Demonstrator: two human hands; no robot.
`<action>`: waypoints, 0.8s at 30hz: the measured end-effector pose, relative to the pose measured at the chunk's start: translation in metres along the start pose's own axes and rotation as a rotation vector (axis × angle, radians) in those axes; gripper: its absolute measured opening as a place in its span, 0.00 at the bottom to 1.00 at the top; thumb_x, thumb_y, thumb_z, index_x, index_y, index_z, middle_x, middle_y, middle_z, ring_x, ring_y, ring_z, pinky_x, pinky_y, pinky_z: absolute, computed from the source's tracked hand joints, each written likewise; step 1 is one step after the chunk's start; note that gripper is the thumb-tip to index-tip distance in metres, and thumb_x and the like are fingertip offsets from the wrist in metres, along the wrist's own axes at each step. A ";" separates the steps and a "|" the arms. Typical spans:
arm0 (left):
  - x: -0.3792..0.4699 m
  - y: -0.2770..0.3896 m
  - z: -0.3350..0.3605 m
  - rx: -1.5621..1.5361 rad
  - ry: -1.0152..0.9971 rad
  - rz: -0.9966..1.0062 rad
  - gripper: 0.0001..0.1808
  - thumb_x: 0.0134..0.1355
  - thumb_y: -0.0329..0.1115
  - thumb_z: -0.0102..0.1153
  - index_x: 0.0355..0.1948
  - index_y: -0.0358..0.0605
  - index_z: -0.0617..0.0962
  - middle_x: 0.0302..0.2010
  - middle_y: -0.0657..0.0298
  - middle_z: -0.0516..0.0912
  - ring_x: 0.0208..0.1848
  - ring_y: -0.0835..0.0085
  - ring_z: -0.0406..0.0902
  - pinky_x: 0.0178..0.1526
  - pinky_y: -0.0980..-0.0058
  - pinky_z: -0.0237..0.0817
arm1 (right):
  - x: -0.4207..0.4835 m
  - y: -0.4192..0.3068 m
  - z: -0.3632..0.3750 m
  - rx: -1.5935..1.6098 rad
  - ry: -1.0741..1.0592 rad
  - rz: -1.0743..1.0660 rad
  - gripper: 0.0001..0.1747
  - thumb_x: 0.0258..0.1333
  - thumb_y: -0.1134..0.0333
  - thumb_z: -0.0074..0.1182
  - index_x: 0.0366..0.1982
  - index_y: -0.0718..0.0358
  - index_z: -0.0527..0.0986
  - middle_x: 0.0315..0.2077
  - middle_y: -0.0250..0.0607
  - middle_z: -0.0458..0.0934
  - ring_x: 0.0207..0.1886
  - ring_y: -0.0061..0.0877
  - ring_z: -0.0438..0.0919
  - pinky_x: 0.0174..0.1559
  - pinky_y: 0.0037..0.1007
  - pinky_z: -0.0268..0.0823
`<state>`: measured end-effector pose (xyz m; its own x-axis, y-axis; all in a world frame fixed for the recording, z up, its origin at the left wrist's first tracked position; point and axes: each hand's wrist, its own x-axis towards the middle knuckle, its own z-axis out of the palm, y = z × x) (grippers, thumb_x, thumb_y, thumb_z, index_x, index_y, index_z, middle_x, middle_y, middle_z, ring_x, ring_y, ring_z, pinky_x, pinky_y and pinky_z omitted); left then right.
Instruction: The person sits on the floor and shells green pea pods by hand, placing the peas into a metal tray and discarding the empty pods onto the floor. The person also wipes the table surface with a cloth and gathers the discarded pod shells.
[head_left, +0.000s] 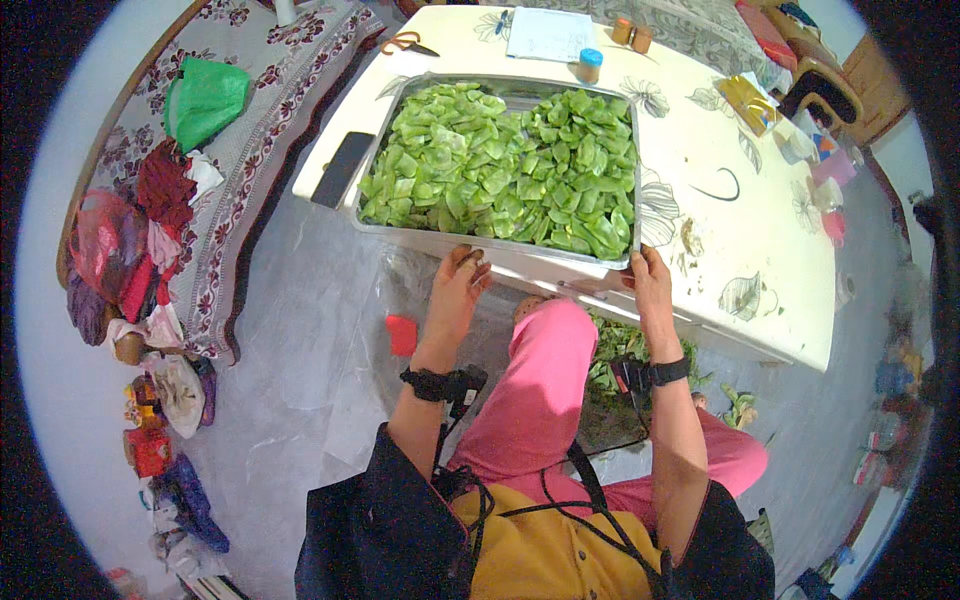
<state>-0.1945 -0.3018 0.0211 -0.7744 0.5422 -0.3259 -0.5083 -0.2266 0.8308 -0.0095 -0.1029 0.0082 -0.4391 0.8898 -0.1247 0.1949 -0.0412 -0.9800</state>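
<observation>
A rectangular metal tray (495, 238) lies on the table before me, heaped with flat cut green bean pods (450, 165) in two mounds. Its near right corner is between the thumb and fingers of my right hand (651, 281). My left hand (462, 281) hovers just in front of the tray's near edge, loosely curled with its fingers a little apart and nothing visible in it. The fingertips of the right hand are partly hidden by the tray and table edge.
On the white table (720, 262) are a smartphone (343, 169), scissors (409, 45), a notebook (551, 34), a blue-lidded jar (589, 66) and a golden packet (748, 103). Leafy green stalks (622, 352) lie underneath. A covered couch (255, 150) holding clothes stands at left.
</observation>
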 end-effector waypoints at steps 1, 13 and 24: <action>0.007 -0.001 -0.006 -0.041 -0.027 -0.023 0.11 0.61 0.33 0.47 0.43 0.40 0.73 0.37 0.60 0.78 0.39 0.70 0.75 0.44 0.74 0.67 | 0.001 0.001 0.000 -0.005 0.009 0.014 0.15 0.59 0.64 0.43 0.41 0.70 0.70 0.23 0.37 0.73 0.24 0.19 0.70 0.26 0.23 0.64; 0.056 0.014 -0.046 0.074 -0.088 0.050 0.05 0.60 0.30 0.47 0.36 0.42 0.73 0.32 0.64 0.76 0.37 0.71 0.73 0.44 0.71 0.66 | -0.017 0.018 0.021 -0.019 -0.142 0.045 0.14 0.55 0.62 0.46 0.29 0.69 0.68 0.21 0.44 0.74 0.24 0.28 0.74 0.30 0.29 0.65; 0.085 0.040 -0.057 0.169 -0.009 0.028 0.12 0.58 0.36 0.52 0.39 0.39 0.72 0.37 0.60 0.76 0.40 0.68 0.74 0.41 0.69 0.67 | -0.008 0.015 0.046 -0.109 -0.440 0.069 0.12 0.56 0.64 0.48 0.26 0.67 0.69 0.18 0.37 0.73 0.22 0.22 0.72 0.26 0.26 0.63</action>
<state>-0.3017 -0.3107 0.0011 -0.7839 0.5446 -0.2981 -0.4154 -0.1032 0.9038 -0.0438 -0.1313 -0.0132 -0.7479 0.6081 -0.2662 0.3175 -0.0244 -0.9479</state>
